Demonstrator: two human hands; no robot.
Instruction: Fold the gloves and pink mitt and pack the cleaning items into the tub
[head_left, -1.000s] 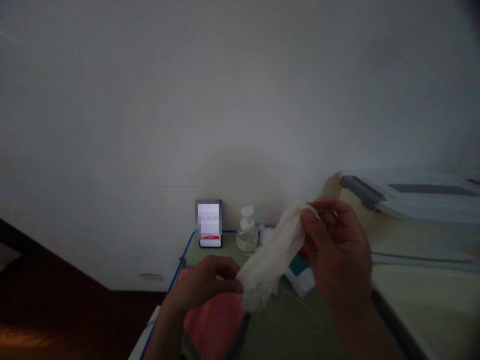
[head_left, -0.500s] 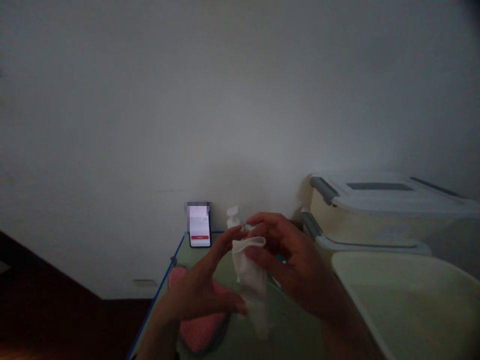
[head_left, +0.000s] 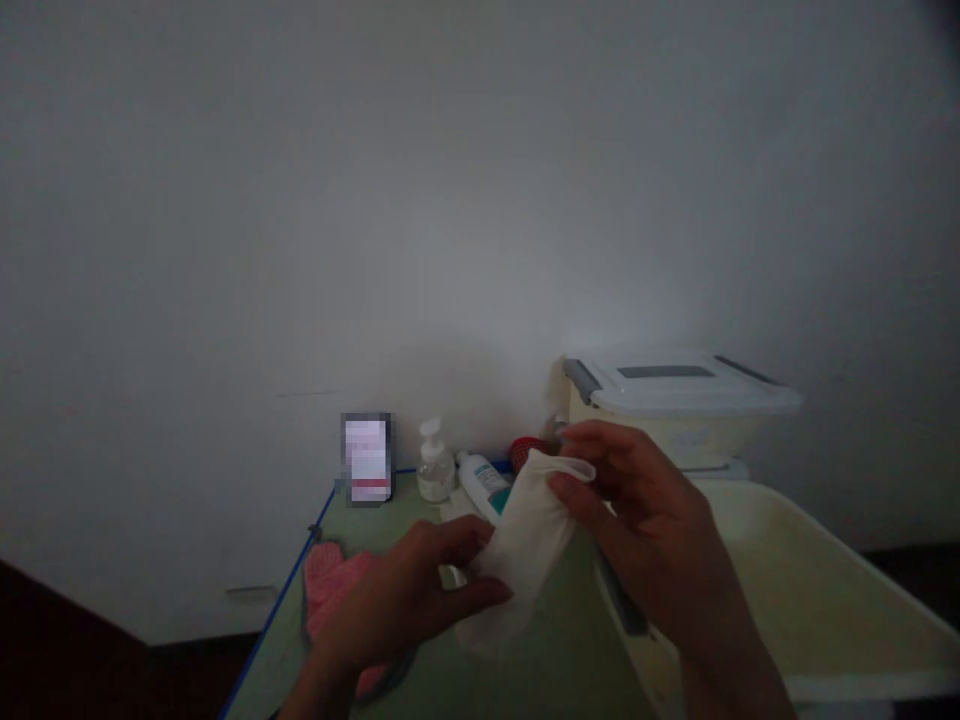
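A white sock (head_left: 517,540) hangs in front of me, its open cuff up and to the right and its lower part blurred. My right hand (head_left: 645,510) pinches the cuff between thumb and fingers. Lower down, my left hand (head_left: 420,590) closes its thumb and fingers on the sock's left side. Partly behind the sock lies a white bottle (head_left: 480,480) with a teal label. A clear pump bottle (head_left: 435,470) stands to its left. Under my left forearm is a pink fuzzy pad (head_left: 330,580), partly covered.
A phone (head_left: 367,460) leans on the wall at the back left of the green tabletop (head_left: 555,660), which has a blue edge. A red perforated thing (head_left: 527,452) sits behind the sock. On the right are a lidded storage box (head_left: 682,400) and a pale open tub (head_left: 817,590).
My left hand has closed from spread fingers onto the sock. The sock has tilted, its cuff moving right with my right hand. The view has shifted, uncovering the bottles.
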